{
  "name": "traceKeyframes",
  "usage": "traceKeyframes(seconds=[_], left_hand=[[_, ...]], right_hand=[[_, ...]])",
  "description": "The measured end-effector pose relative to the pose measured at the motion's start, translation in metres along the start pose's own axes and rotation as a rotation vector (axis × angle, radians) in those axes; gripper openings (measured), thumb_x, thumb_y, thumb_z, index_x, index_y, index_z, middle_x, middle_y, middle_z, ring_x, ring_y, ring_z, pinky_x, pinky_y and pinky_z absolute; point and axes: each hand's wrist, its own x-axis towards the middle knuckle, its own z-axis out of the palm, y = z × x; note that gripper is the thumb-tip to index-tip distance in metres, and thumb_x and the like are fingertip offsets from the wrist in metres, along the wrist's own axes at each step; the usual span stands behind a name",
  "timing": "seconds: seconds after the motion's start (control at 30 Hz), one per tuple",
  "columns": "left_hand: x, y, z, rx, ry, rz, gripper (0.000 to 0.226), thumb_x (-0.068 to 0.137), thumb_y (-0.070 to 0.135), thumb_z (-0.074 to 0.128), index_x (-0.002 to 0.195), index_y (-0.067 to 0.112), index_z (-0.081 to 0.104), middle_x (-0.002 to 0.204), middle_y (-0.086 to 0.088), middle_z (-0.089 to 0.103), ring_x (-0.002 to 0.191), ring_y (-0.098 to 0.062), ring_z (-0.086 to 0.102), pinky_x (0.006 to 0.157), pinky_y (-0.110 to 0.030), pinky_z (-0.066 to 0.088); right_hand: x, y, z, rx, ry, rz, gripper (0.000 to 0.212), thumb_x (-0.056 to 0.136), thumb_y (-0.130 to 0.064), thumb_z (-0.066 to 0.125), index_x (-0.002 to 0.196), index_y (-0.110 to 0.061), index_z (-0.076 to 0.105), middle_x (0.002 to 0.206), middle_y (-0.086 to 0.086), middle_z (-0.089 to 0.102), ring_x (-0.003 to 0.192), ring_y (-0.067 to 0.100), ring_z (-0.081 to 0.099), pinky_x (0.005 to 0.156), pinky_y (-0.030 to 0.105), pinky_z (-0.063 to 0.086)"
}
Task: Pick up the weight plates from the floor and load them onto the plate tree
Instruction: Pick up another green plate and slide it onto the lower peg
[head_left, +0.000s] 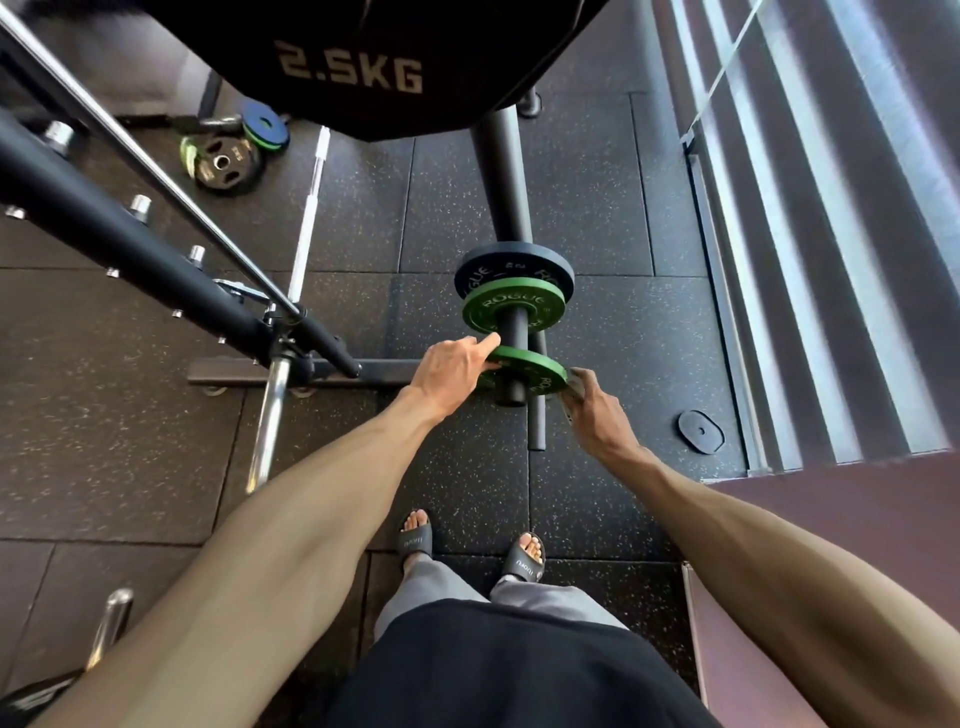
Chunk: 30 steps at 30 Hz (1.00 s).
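Subject item: a green weight plate (535, 368), a round disc with a matte rubber-like face and pale raised lettering, is threaded on the smooth black cylindrical peg (511, 397) of the plate tree (498, 171), close to the peg's free end. The left hand (452, 371) has its grip clamped on the plate's left rim, fingers pinching the edge with one finger laid along the top. The right hand (592, 405) has its grip closed round the right rim, fingers curled; its fingertips are blurred and cannot be read in detail. Further along the same peg sits a second green plate (493, 306) marked ROGUE, apart from the held one, and just behind that a larger black plate (514, 265) with a rounded edge. A big black plate (363, 67) stamped 2.5KG hangs near the camera at the top of view. The floor (130, 441) is dark rubber tile flecked with pale specks, with visible seams. On it, well away to the upper left, lie a black plate with grip cut-outs (226, 163) and a blue plate (266, 122) on green-edged discs. A chrome barbell shaft (306, 218) lies between those plates and the tree. A small flat black plate (701, 431) lies on the floor to the right, near a window frame.
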Motion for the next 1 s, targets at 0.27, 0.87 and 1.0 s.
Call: traceKeyframes(seconds=[0.27, 0.87, 1.0], left_hand=[[0.057, 0.007, -0.013, -0.043, 0.035, -0.150, 0.026, 0.101, 0.028, 0.053, 0.117, 0.007, 0.054, 0.096, -0.018, 0.072, 0.085, -0.035, 0.072, 0.074, -0.046, 0.060], [-0.039, 0.003, -0.012, -0.668, -0.750, -0.415, 0.033, 0.090, 0.015, 0.068, 0.122, 0.019, 0.060, 0.108, -0.005, 0.071, 0.091, -0.020, 0.073, 0.081, -0.040, 0.061], [-0.033, -0.003, 0.000, -0.478, -0.485, -0.370, 0.022, 0.089, 0.018, 0.069, 0.111, 0.020, 0.069, 0.099, -0.003, 0.073, 0.090, -0.020, 0.070, 0.085, -0.038, 0.055]], right_hand=[[-0.012, 0.003, -0.004, -0.220, -0.130, 0.025, 0.021, 0.101, -0.023, 0.047, 0.103, -0.002, 0.051, 0.100, 0.019, 0.068, 0.077, 0.031, 0.059, 0.064, 0.035, 0.040], [-0.016, -0.062, -0.003, -0.080, -0.162, -0.385, 0.010, 0.091, -0.014, 0.054, 0.096, -0.015, 0.063, 0.093, 0.002, 0.056, 0.083, 0.022, 0.057, 0.071, 0.038, 0.053], [-0.012, -0.061, -0.001, -0.144, -0.076, -0.334, 0.013, 0.095, -0.024, 0.054, 0.105, -0.019, 0.061, 0.096, 0.002, 0.045, 0.083, 0.024, 0.053, 0.075, 0.039, 0.051]])
